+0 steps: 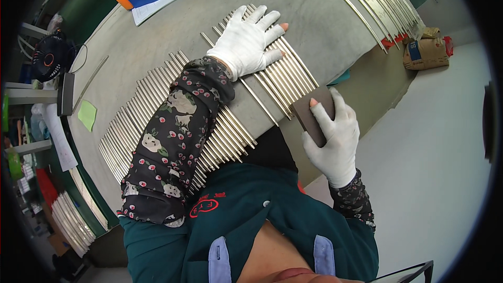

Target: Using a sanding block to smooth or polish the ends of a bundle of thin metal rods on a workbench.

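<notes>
White-gloved left hand (247, 42) is pressing flat, fingers spread wide, on a row of thin metal rods (272, 76) lying across the grey tabletop (157, 42). Right hand (335, 136) is gripping a brown sanding block (313, 112) at the rods' near ends; loosely pinned rods could roll off the edge.

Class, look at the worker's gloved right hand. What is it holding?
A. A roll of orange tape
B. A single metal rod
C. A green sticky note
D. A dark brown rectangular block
D: the right hand grips a dark brown rectangular block at the near ends of the metal rods, while the left hand lies flat on them.
</notes>
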Demonstrator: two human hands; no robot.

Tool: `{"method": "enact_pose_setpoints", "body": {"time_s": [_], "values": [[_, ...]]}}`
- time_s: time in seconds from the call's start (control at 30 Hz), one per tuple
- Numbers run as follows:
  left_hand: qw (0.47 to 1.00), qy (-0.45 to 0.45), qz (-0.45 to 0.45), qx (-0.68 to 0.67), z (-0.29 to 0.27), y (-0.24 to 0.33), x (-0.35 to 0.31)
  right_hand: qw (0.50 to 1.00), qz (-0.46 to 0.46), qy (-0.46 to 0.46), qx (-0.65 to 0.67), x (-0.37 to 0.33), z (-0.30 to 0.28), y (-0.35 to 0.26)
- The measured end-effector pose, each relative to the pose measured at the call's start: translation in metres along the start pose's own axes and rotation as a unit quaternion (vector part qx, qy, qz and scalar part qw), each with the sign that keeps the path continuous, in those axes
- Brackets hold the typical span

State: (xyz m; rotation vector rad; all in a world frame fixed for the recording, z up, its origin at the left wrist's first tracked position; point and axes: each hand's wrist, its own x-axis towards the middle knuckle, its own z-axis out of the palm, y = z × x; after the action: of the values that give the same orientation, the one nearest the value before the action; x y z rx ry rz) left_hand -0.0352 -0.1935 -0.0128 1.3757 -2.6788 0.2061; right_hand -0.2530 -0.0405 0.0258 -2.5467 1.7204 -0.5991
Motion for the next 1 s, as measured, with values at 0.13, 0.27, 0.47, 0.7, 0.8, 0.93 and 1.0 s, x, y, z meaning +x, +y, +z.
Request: {"method": "enact_pose_setpoints", "body": {"time_s": [0.13, 0.27, 0.47, 0.7, 0.8, 0.93, 1.0], "values": [[1.0, -0.007, 0.005, -0.008, 0.0, 0.001, 0.002, 0.999, -0.013, -0.013, -0.042, 0.026, 0.014, -0.008], [1.0, 0.018, 0.003, 0.003, 0.002, -0.003, 0.001, 0.997, -0.047, -0.006, -0.058, 0.044, 0.016, -0.012], [1.0, 0.01, 0.006, -0.002, -0.002, 0.001, 0.002, 0.996, -0.044, -0.023, -0.07, 0.021, 0.004, -0.005], [1.0, 0.006, 0.005, -0.001, 0.002, 0.001, 0.003, 0.998, -0.011, -0.053, -0.028, -0.002, -0.009, 0.008], [1.0, 0.017, 0.004, -0.008, 0.004, -0.001, -0.001, 0.999, -0.023, 0.004, -0.038, -0.003, -0.017, 0.003], [1.0, 0.022, -0.004, -0.012, 0.002, -0.002, -0.003, 0.999, -0.037, -0.004, -0.023, 0.008, -0.003, -0.006], [1.0, 0.008, -0.002, 0.001, 0.001, 0.0, -0.002, 0.998, -0.048, -0.014, -0.03, 0.016, 0.003, -0.009]]}}
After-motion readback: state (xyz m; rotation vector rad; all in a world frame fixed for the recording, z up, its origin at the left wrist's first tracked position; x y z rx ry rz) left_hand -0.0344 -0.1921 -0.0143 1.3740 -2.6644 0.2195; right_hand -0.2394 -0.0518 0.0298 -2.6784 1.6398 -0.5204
